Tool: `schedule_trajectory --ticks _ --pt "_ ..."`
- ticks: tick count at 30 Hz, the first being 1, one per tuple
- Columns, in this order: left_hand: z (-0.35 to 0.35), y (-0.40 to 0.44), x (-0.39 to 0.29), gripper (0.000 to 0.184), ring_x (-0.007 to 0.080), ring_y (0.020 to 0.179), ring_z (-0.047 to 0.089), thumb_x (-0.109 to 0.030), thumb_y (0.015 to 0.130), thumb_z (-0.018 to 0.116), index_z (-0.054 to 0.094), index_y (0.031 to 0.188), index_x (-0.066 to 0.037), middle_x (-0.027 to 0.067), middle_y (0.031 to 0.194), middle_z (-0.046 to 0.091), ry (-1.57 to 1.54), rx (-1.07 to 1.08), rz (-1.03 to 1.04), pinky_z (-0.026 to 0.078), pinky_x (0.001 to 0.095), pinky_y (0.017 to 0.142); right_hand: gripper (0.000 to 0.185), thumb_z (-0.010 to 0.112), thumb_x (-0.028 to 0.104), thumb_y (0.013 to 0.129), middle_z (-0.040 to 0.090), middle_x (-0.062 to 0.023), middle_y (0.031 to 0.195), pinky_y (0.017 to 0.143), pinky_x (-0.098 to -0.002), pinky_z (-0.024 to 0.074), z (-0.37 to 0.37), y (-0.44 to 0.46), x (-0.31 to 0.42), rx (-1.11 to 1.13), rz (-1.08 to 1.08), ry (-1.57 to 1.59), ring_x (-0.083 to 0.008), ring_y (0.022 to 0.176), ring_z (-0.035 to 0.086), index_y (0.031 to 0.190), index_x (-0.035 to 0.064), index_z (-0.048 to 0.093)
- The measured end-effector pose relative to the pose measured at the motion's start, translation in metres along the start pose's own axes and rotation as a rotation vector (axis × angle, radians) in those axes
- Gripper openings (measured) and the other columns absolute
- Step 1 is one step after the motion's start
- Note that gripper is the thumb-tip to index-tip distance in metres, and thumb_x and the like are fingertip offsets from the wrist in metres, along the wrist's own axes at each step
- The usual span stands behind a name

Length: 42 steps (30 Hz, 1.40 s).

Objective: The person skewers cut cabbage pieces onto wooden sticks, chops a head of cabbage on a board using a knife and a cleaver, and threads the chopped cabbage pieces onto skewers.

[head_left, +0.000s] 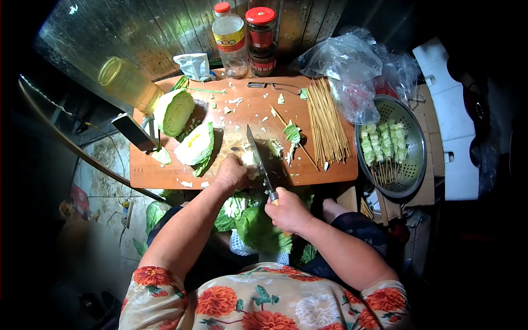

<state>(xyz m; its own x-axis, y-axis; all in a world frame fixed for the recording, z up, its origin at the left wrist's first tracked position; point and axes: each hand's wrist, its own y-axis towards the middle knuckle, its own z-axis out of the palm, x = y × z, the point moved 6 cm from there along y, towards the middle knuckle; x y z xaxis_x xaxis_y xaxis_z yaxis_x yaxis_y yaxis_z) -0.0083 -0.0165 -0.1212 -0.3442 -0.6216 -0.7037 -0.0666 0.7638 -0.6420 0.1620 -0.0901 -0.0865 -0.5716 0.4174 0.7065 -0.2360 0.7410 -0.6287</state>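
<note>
My right hand grips the handle of a knife, its blade pointing away from me over the wooden table. Just left of the blade, my left hand has its fingers closed at a small pale piece of cabbage; its fingertips are partly hidden, so the hold is unclear. A cut cabbage wedge lies beyond my left hand, with a cabbage half behind it. To the right of the knife are a leaf scrap on a stick and a pile of wooden skewers.
A colander with loaded skewers stands at the right, below plastic bags. A bottle, a red-lidded jar and a yellowish jar line the back. A phone leans at the left edge. Leaves lie below the table edge.
</note>
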Motion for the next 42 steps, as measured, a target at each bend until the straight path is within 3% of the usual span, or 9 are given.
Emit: schedule_trajectory --ticks 3,5,7,9,13,15,19,24,42 --pt "0.000 -0.001 -0.002 0.033 0.0193 0.054 0.060 -0.012 0.080 0.075 0.046 0.087 0.001 0.0111 0.066 0.058 0.035 -0.011 0.015 0.049 0.0311 0.045 0.027 0.056 0.022 0.080 0.062 -0.0244 0.085 0.074 -0.0470 0.0481 0.009 0.014 -0.006 -0.021 0.012 0.008 -0.0414 0.083 0.061 0.092 -0.0018 0.053" --pt "0.000 -0.001 -0.001 0.033 0.0195 0.055 0.060 -0.013 0.081 0.074 0.045 0.088 0.001 0.0117 0.067 0.059 0.084 -0.040 0.044 0.049 0.0310 0.044 0.010 0.057 0.013 0.082 0.057 -0.0066 0.067 0.047 -0.0331 0.0452 0.011 0.024 -0.008 -0.210 -0.121 -0.083 -0.0165 0.049 0.055 0.084 0.0043 0.051" --pt "0.000 0.001 0.002 0.032 0.0197 0.055 0.060 -0.013 0.081 0.074 0.045 0.089 0.001 0.0122 0.068 0.059 0.131 -0.070 0.073 0.049 0.0310 0.044 0.012 0.058 0.014 0.081 0.057 -0.0066 0.065 0.046 -0.0341 0.0450 0.013 0.023 -0.007 -0.267 -0.164 -0.065 -0.0174 0.049 0.055 0.083 0.0045 0.052" --pt "0.000 0.002 0.003 0.032 0.0199 0.060 0.062 -0.012 0.078 0.074 0.049 0.093 0.000 0.0133 0.075 0.061 0.097 -0.118 0.083 0.051 0.0320 0.052 0.024 0.057 0.021 0.079 0.062 -0.0230 0.081 0.070 -0.0472 0.0490 0.014 0.025 -0.016 -0.183 -0.028 0.136 -0.0406 0.077 0.062 0.088 -0.0005 0.053" --pt "-0.025 -0.001 -0.026 0.036 0.0200 0.070 0.063 -0.011 0.074 0.076 0.054 0.102 -0.002 0.0128 0.083 0.063 0.423 -0.269 0.356 0.053 0.0319 0.063 0.025 0.057 0.021 0.077 0.064 -0.0247 0.086 0.073 -0.0476 0.0484 -0.006 0.030 -0.019 -0.339 -0.061 0.184 -0.0425 0.081 0.061 0.088 -0.0015 0.055" --pt "-0.030 0.001 -0.032 0.047 0.0303 0.089 0.065 -0.010 0.068 0.074 0.057 0.111 -0.001 0.0204 0.097 0.064 0.401 -0.188 0.380 0.051 0.0385 0.082 0.025 0.057 0.021 0.077 0.063 -0.0242 0.083 0.073 -0.0473 0.0484 -0.015 0.024 -0.015 -0.325 -0.068 0.165 -0.0422 0.081 0.061 0.088 -0.0013 0.055" --pt "-0.032 0.007 -0.026 0.037 0.0225 0.093 0.063 -0.004 0.070 0.072 0.059 0.104 0.003 0.0153 0.100 0.065 0.002 -0.064 0.259 0.052 0.0319 0.079 0.026 0.059 0.023 0.079 0.063 -0.0238 0.083 0.072 -0.0473 0.0483 -0.030 -0.009 0.026 -0.268 -0.130 0.003 -0.0419 0.080 0.061 0.088 -0.0008 0.055" --pt "-0.043 0.010 -0.005 0.018 0.0122 0.053 0.051 -0.015 0.080 0.070 0.057 0.083 -0.003 0.0035 0.065 0.057 -0.301 -0.132 -0.019 0.042 0.0268 0.048 0.036 0.061 0.033 0.084 0.064 -0.0235 0.085 0.073 -0.0468 0.0485 -0.027 -0.019 0.036 -0.165 -0.184 -0.117 -0.0415 0.083 0.062 0.093 -0.0013 0.056" --pt "-0.027 0.025 -0.003 0.015 0.0111 0.058 0.052 -0.009 0.078 0.070 0.057 0.082 -0.001 0.0028 0.069 0.058 -0.184 -0.140 0.031 0.044 0.0269 0.053 0.036 0.059 0.034 0.087 0.062 -0.0232 0.082 0.073 -0.0443 0.0481 -0.031 -0.018 0.036 -0.063 -0.181 -0.221 -0.0391 0.080 0.061 0.091 -0.0021 0.056"
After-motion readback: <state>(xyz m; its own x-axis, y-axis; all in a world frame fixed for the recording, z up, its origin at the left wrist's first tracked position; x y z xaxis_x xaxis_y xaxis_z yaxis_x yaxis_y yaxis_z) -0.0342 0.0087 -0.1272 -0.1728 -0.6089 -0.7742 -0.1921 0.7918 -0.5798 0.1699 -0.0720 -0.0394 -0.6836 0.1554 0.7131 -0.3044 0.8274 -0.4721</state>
